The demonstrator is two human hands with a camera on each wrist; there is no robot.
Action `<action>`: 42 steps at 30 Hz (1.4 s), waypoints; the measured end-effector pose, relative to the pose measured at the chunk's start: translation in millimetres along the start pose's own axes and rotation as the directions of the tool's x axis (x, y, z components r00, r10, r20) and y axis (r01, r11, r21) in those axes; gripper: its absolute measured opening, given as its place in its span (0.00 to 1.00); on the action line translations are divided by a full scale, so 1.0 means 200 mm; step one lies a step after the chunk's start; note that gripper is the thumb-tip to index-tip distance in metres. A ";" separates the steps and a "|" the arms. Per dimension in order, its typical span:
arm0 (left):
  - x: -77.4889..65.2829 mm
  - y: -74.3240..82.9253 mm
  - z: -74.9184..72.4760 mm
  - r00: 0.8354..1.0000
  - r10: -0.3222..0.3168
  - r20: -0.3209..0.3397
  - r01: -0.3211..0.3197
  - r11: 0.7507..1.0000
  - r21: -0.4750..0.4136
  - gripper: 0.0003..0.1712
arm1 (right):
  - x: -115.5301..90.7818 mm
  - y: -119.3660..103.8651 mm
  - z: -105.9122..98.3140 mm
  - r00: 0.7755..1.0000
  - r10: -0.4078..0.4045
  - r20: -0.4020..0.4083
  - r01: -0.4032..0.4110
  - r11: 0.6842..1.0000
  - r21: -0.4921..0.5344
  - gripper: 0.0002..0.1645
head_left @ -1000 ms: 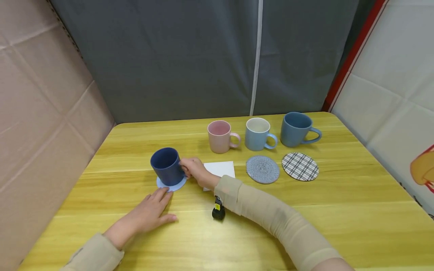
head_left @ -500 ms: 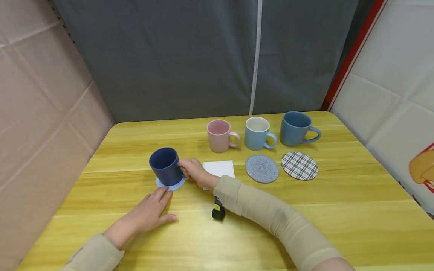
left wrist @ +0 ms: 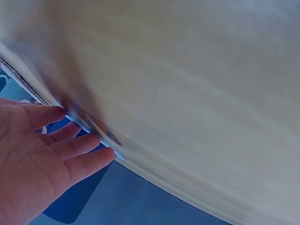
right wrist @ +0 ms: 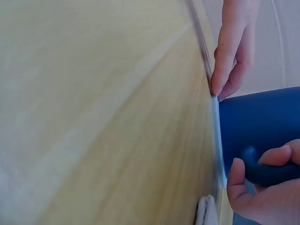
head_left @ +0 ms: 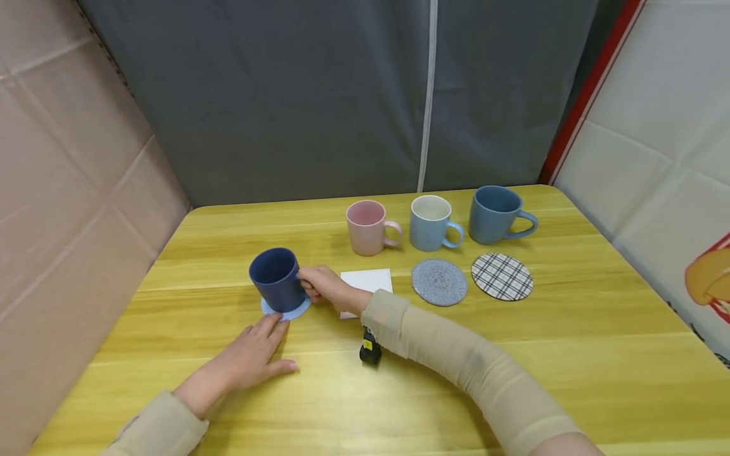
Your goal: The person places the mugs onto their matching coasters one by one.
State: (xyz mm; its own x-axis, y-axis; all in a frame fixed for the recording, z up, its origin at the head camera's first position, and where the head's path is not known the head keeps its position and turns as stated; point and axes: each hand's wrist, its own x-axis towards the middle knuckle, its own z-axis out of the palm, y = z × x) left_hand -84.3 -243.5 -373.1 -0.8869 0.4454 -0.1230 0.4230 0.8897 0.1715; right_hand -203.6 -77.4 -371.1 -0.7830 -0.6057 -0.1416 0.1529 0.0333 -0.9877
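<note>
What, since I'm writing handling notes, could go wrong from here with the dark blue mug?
The right hand holds the dark blue mug only by its handle, so a sideways pull might tip it.
The left hand has its fingertips at the near edge of the pale blue coaster; a push could perhaps slide it under the mug.
The right wrist crosses over the white square and might brush it aside.

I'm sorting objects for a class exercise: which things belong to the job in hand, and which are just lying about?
Seemingly in the job:
Dark blue cylindrical mug, held by the right hand
Pale blue round coaster beneath it, touched by the left hand

Apparently idle:
Pink handled mug
Light blue mug, cream inside
Grey-blue mug
White square mat
Grey round speckled coaster
Black-and-white plaid round coaster
</note>
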 end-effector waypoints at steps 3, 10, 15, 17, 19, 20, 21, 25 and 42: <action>0.00 0.00 0.00 1.000 0.001 0.004 -0.001 1.000 0.000 0.49 | 0.00 -0.01 -0.01 1.000 0.007 0.024 -0.006 0.999 -0.039 0.20; 0.01 -0.01 -0.01 1.000 0.012 -0.002 -0.012 1.000 -0.004 0.48 | -0.03 -0.10 -0.09 0.999 0.046 -0.003 -0.044 0.925 -0.378 0.20; 0.01 -0.01 -0.01 1.000 0.018 -0.018 -0.018 1.000 -0.002 0.47 | -0.05 -0.21 -0.18 0.998 -0.060 -0.025 0.037 0.848 -0.529 0.24; 0.01 -0.01 -0.01 1.000 0.020 -0.023 -0.020 1.000 -0.002 0.47 | -0.06 -0.25 -0.23 0.991 -0.127 -0.038 0.085 0.827 -0.556 0.23; 0.01 -0.01 -0.01 0.999 0.022 -0.026 -0.023 1.000 -0.002 0.47 | -0.07 -0.29 -0.27 0.980 -0.189 -0.059 0.122 0.811 -0.573 0.22; 0.00 -0.01 -0.01 0.999 0.023 -0.027 -0.023 1.000 -0.002 0.47 | -0.08 -0.31 -0.30 0.974 -0.217 -0.070 0.138 0.804 -0.579 0.22; 0.00 -0.01 -0.02 0.999 0.023 -0.028 -0.023 1.000 -0.004 0.46 | -0.09 -0.33 -0.32 0.965 -0.249 -0.084 0.154 0.793 -0.589 0.21; 0.00 0.01 -0.02 0.999 0.029 -0.019 -0.029 1.000 -0.009 0.45 | -0.12 -0.39 -0.44 0.917 -0.367 -0.157 0.193 0.752 -0.631 0.20; 0.08 0.13 -0.02 0.989 0.150 0.006 -0.149 0.988 -0.027 0.41 | -0.14 -0.30 -0.73 0.832 -0.375 -0.408 0.120 0.841 -0.527 0.19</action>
State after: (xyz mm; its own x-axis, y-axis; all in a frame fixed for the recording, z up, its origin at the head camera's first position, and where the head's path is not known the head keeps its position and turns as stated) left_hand -88.0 -214.3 -365.9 -0.8124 0.5741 -0.1021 0.5456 0.8102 0.2143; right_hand -278.0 53.5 -318.4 -0.9553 -0.1919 0.2249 -0.2831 0.3744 -0.8830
